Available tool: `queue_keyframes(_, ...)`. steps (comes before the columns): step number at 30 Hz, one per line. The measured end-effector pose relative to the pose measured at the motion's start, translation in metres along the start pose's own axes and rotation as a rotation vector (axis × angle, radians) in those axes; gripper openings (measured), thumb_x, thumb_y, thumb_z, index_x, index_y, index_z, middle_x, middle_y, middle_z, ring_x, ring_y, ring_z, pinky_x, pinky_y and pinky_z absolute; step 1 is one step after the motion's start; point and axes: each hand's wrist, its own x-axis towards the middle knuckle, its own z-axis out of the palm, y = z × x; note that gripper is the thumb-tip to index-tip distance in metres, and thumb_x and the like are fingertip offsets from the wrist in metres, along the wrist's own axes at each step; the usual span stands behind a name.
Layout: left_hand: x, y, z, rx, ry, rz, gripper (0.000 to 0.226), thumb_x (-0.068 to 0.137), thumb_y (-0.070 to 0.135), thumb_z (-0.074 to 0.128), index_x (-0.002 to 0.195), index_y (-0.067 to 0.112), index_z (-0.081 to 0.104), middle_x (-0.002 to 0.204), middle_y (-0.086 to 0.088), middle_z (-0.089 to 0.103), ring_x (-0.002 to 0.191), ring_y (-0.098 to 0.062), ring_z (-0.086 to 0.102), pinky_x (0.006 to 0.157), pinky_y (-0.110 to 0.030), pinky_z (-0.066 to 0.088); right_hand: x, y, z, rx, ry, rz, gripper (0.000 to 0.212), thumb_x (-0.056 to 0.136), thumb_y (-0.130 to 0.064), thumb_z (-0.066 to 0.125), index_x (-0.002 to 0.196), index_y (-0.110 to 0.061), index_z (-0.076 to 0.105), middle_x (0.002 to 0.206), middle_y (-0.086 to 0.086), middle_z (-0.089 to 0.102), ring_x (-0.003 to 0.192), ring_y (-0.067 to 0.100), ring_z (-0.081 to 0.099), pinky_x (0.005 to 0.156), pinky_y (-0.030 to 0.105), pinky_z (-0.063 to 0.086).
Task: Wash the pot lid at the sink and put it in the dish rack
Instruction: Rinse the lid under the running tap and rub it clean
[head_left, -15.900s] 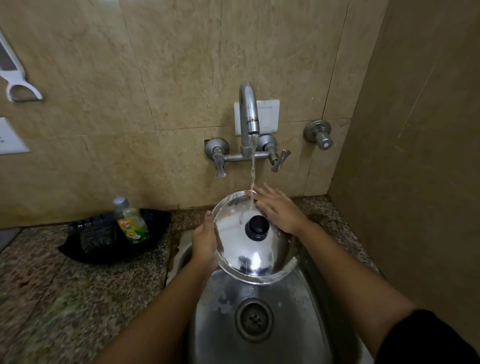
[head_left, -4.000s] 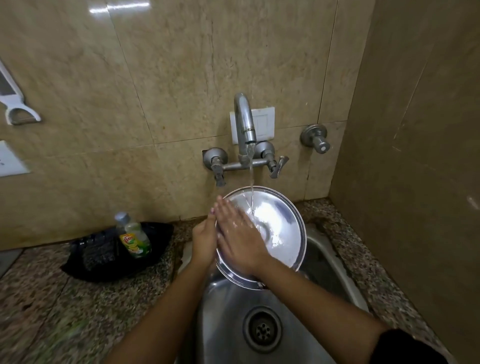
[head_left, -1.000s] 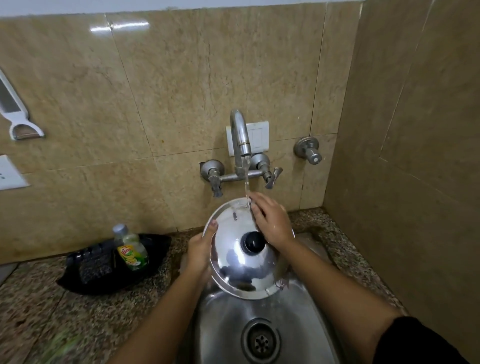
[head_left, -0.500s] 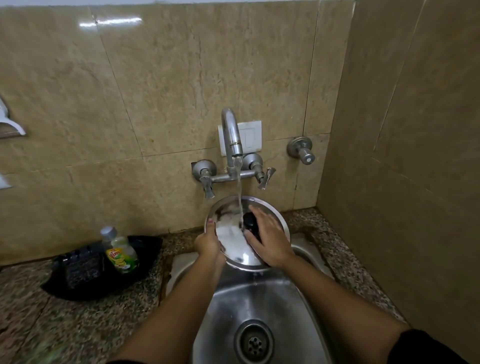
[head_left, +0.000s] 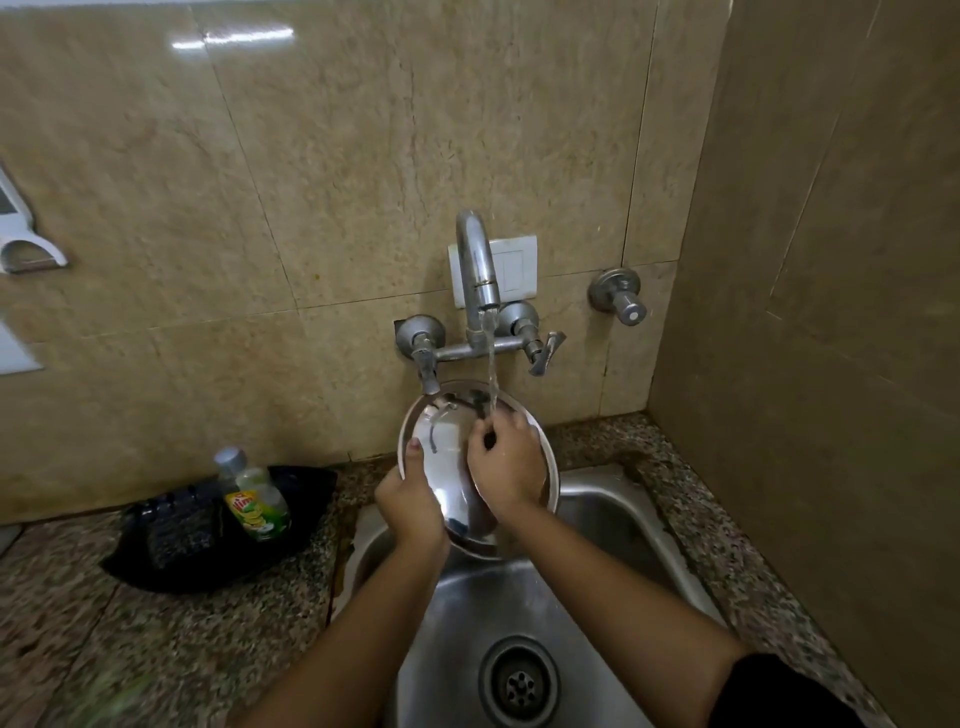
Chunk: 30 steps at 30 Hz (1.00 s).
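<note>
Both hands are on the pot lid (head_left: 452, 457), which I hold tilted over the far end of the sink (head_left: 613, 525), right under the running tap (head_left: 478, 260). My left hand (head_left: 410, 506) is clamped on the lid's left rim, thumb over the face and fingers hidden behind. My right hand (head_left: 506, 465) lies curled against the face near the middle, where the water lands; it seems to close around the knob, but I cannot tell, since the knob is hidden.

My worry is a slip. Wet steel held by one rim could twist out and clatter into the sink. Water striking the tilted face may also splash onto the counter (head_left: 182, 639), near the soap bottle (head_left: 254, 499). No dish rack is in view, so the carry goes somewhere unseen.
</note>
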Motion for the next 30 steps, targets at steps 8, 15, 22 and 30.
queue_keyframes(8,0.004,-0.001,-0.007,0.163,-0.102,0.078,0.033,0.093,0.03,0.055,0.082,0.001,0.068,0.071,-0.008,0.065,0.064,-0.019,0.059,0.053,-0.022,0.044,0.006,0.0,-0.014,-0.279,-0.155,-0.212,0.039,0.097,-0.035,0.036,0.13,-0.016,0.045,0.131,0.009,0.05,0.12,0.024,0.046,0.1,0.037,0.037)
queue_keyframes(15,0.004,0.005,0.005,0.033,-0.158,-0.006,0.042,0.095,0.033,0.052,0.063,0.009,0.063,0.064,-0.008,0.065,0.062,-0.02,0.061,0.065,-0.031,0.05,-0.023,-0.003,-0.009,-0.507,-0.153,-0.751,0.06,0.096,-0.036,0.025,0.146,-0.005,0.03,0.153,0.014,0.034,0.144,0.026,0.026,0.117,0.041,0.01)
queue_keyframes(22,0.013,0.007,-0.009,0.109,-0.144,-0.159,0.041,0.093,0.04,0.053,0.069,0.007,0.06,0.069,-0.01,0.062,0.062,-0.024,0.058,0.058,-0.031,0.046,-0.031,0.095,-0.057,-0.361,-0.464,-1.217,0.061,0.098,-0.036,0.048,0.15,-0.018,0.023,0.159,0.0,0.02,0.148,0.015,0.012,0.12,0.04,0.014)
queue_keyframes(30,0.027,0.014,-0.027,0.072,-0.323,-0.52,0.047,0.1,0.038,0.035,0.117,0.001,0.058,0.119,-0.022,0.061,0.099,-0.034,0.062,0.053,-0.037,0.06,-0.007,0.065,-0.075,0.062,-0.246,-0.908,0.029,0.091,-0.024,0.056,0.117,-0.014,0.064,0.098,0.006,0.075,0.084,0.014,0.071,0.075,0.03,0.059)
